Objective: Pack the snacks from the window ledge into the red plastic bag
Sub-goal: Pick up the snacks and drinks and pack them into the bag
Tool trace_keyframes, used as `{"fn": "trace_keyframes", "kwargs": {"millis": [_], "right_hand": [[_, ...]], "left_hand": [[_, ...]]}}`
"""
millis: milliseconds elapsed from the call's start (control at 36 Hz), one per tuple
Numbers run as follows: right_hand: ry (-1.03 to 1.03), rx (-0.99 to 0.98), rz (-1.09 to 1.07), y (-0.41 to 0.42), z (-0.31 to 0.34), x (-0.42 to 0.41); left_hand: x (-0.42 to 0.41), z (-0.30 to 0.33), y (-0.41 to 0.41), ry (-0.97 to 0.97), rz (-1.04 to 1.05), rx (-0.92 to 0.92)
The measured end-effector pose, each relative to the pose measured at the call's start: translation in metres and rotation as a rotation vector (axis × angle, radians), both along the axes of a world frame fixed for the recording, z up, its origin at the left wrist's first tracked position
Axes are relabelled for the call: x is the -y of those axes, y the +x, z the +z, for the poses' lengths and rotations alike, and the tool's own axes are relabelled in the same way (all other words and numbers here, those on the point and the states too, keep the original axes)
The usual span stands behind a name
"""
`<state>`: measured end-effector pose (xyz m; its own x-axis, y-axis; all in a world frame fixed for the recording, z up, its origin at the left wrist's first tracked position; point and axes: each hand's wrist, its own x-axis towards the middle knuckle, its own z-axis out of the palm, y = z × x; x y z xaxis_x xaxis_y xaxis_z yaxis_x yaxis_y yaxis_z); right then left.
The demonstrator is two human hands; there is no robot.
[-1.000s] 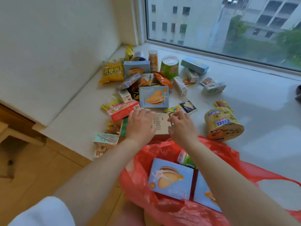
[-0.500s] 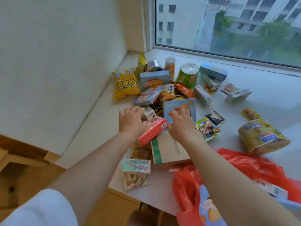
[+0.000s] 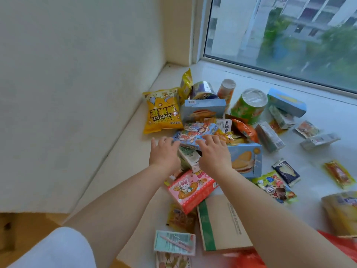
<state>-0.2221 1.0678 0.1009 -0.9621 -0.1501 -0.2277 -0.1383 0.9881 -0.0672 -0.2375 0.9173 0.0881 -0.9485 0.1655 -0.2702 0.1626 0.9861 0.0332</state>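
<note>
Head view, listed from the near edge of the window ledge (image 3: 135,161) outward. Red plastic bag (image 3: 343,246): only a crumpled strip visible at the lower right, near edge. Beside it, flat tan envelope with green band (image 3: 222,223), small mint sachet (image 3: 174,242), pink rabbit-print box (image 3: 191,190). Mid-ledge: left hand (image 3: 164,154) and right hand (image 3: 213,154), side by side, fingers spread and curled over the near long edge of a blue cartoon-print packet (image 3: 195,133); neither is clenched, and whether the packet is actually gripped cannot be told. Packet's long axis runs left to right across both hands, lying just beyond the fingertips; both hands about equally near. Judged step: lifting this packet. Farther: blue cake box (image 3: 245,160), yellow popcorn bag (image 3: 164,111), green tub (image 3: 249,106) toward the window. Many snacks remain unpacked.
</note>
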Motion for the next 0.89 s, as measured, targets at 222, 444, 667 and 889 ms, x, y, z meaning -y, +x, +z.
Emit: {"fn": "trace_keyframes", "kwargs": {"millis": [222, 444, 667, 889], "right_hand": [[0.352, 0.062, 0.184, -0.043, -0.028, 0.029], [0.481, 0.099, 0.019, -0.073, -0.047, 0.035], [0.468, -0.003, -0.074, -0.08, -0.071, 0.021], [0.317, -0.223, 0.006, -0.081, -0.084, -0.01]], "left_hand": [[0.028, -0.033, -0.064, -0.073, -0.052, 0.077], [0.041, -0.059, -0.107, -0.08, -0.022, 0.126], [0.031, -0.071, -0.141, -0.082, -0.004, 0.165], [0.031, -0.099, -0.159, -0.109, -0.012, 0.072]]}}
